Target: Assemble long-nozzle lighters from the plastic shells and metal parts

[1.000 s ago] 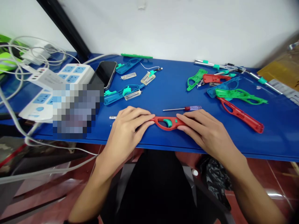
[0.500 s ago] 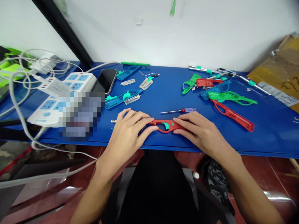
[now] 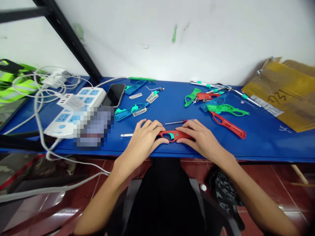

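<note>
Both hands [image 3: 145,137] still grip the red lighter [image 3: 181,134] near the worktop's [image 3: 268,144] front edge. More white wall [image 3: 137,62] now shows behind.

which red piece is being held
The red lighter with the teal trigger, held by the left hand and right hand; the other red pieces lie untouched farther right.

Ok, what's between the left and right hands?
The red handle, its teal trigger showing, bridges the left hand and the right hand in the head view; a screwdriver lies just beyond it.
</note>
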Demonstrator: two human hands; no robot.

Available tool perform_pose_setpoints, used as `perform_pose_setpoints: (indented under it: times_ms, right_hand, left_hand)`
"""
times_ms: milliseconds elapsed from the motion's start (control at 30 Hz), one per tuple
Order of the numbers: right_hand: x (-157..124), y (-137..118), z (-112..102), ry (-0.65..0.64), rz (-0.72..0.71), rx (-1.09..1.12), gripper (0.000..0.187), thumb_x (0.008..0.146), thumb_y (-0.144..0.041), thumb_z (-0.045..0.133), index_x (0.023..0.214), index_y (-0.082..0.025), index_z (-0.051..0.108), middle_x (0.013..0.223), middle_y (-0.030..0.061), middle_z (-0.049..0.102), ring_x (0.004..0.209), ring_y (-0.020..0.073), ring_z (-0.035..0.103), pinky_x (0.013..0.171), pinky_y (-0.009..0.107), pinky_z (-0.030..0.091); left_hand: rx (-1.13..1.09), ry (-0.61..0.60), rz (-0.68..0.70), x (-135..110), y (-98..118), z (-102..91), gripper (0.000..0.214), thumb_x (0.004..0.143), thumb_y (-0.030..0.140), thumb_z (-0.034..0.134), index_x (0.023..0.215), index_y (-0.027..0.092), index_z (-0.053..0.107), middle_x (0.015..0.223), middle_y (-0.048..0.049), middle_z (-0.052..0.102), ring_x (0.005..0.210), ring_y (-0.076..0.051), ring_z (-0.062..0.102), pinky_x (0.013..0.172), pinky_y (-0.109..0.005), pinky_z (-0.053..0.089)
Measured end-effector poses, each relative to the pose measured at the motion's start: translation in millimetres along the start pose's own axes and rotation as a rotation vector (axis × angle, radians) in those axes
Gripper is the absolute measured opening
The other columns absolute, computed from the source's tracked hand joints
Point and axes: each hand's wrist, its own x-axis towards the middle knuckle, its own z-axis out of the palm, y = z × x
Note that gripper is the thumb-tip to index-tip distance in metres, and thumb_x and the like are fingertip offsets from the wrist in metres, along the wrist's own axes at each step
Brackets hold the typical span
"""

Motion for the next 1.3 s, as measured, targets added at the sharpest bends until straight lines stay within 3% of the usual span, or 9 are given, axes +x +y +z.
perform_pose_setpoints:
  times_ms: [200, 300, 400, 567, 667, 767, 967, 1167, 1300]
  right_hand:
    - [-10.4, -15.8, -6.3, -0.049, 0.143, 0.004, 0.029, 0.108, -0.045, 0.069, 0.121, -0.019, 0.071, 0.11, 0.0104, 0.082, 0.092, 0.027, 0.081, 0.078, 0.035, 0.06]
    - [-25.7, -30.7, -0.7, 0.062, 0.247, -0.033, 0.031, 0.11, -0.049, 0.065, 0.122, -0.021, 0.067, 0.095, 0.0057, 0.083, 0.074, 0.0262, 0.081, 0.063, 0.031, 0.052]
    - [-39.4, -48.8, 7.2, 0.191, 0.303, -0.017, 0.034, 0.112, -0.054, 0.059, 0.12, -0.022, 0.066, 0.08, 0.0014, 0.08, 0.062, 0.0249, 0.078, 0.055, 0.029, 0.046]
    - [-51.4, -76.8, 12.5, 0.338, 0.217, -0.052, 0.033, 0.114, -0.051, 0.057, 0.116, -0.021, 0.069, 0.082, 0.0039, 0.083, 0.061, 0.0222, 0.079, 0.054, 0.028, 0.046]
    - [-56.5, -83.8, 12.9, 0.456, 0.111, -0.067, 0.024, 0.113, -0.04, 0.061, 0.118, -0.018, 0.072, 0.089, 0.0069, 0.085, 0.067, 0.0199, 0.08, 0.061, 0.026, 0.052]
    - [-60.0, -85.7, 12.0, 0.47, 0.062, 0.048, 0.026, 0.111, -0.04, 0.066, 0.124, -0.018, 0.073, 0.099, 0.0092, 0.087, 0.077, 0.02, 0.083, 0.071, 0.026, 0.058]
    - [-57.8, -91.8, 8.4, 0.151, 0.125, 0.448, 0.037, 0.116, -0.043, 0.054, 0.14, -0.018, 0.069, 0.117, 0.0122, 0.086, 0.092, 0.0221, 0.084, 0.079, 0.028, 0.06]
    - [-59.3, -93.2, 17.5, 0.03, 0.248, 0.654, 0.05, 0.118, -0.055, 0.043, 0.103, -0.018, 0.073, 0.074, 0.003, 0.079, 0.048, 0.012, 0.064, 0.058, 0.023, 0.046]
    - [-59.2, -91.2, 29.7, 0.17, 0.345, 0.463, 0.072, 0.106, -0.082, 0.042, 0.077, -0.021, 0.066, 0.057, 0.0048, 0.068, 0.044, 0.0157, 0.059, 0.051, 0.028, 0.034]
  left_hand:
    - [0.035, 0.154, 0.084, -9.7, 4.9, -11.3, 0.034, 0.102, 0.037, 0.077, 0.131, 0.022, 0.069, 0.145, -0.0114, 0.069, 0.14, -0.033, 0.06, 0.134, -0.066, 0.024]
    - [-0.078, 0.595, 0.018, -30.2, 23.0, -8.3, 0.045, 0.1, 0.036, 0.08, 0.142, 0.028, 0.065, 0.159, -0.0125, 0.06, 0.157, -0.035, 0.046, 0.136, -0.065, 0.025]
    - [-0.458, 1.122, -0.214, -49.6, 50.6, 11.7, 0.028, 0.108, 0.032, 0.068, 0.136, 0.028, 0.067, 0.146, -0.0109, 0.067, 0.139, -0.028, 0.063, 0.122, -0.051, 0.049]
    - [-1.321, 0.683, -0.242, -50.2, 77.1, 41.0, 0.047, 0.109, 0.049, 0.066, 0.148, 0.024, 0.065, 0.141, -0.0151, 0.074, 0.124, -0.028, 0.075, 0.113, -0.045, 0.057]
    - [-1.567, 0.573, -0.196, -40.5, 79.3, 41.5, 0.039, 0.105, 0.049, 0.073, 0.132, 0.021, 0.075, 0.126, -0.014, 0.08, 0.114, -0.028, 0.079, 0.11, -0.047, 0.06]
    - [-1.641, 0.573, -0.172, -36.4, 83.6, 37.2, 0.029, 0.102, 0.046, 0.078, 0.111, 0.019, 0.078, 0.105, -0.0094, 0.081, 0.103, -0.025, 0.08, 0.107, -0.047, 0.061]
    - [-1.664, 0.671, -0.164, -43.2, 94.7, 33.8, 0.026, 0.099, 0.045, 0.082, 0.102, 0.02, 0.075, 0.089, -0.001, 0.072, 0.088, -0.016, 0.076, 0.114, -0.044, 0.058]
    - [-1.747, 0.651, -0.213, -37.9, 101.5, 41.8, 0.025, 0.102, 0.044, 0.079, 0.105, 0.02, 0.072, 0.088, 0.0002, 0.066, 0.084, -0.013, 0.07, 0.105, -0.042, 0.063]
    - [-1.709, 0.733, -0.24, -37.6, 105.1, 42.7, 0.027, 0.1, 0.045, 0.08, 0.105, 0.02, 0.07, 0.088, 0.0, 0.067, 0.084, -0.015, 0.072, 0.094, -0.038, 0.066]
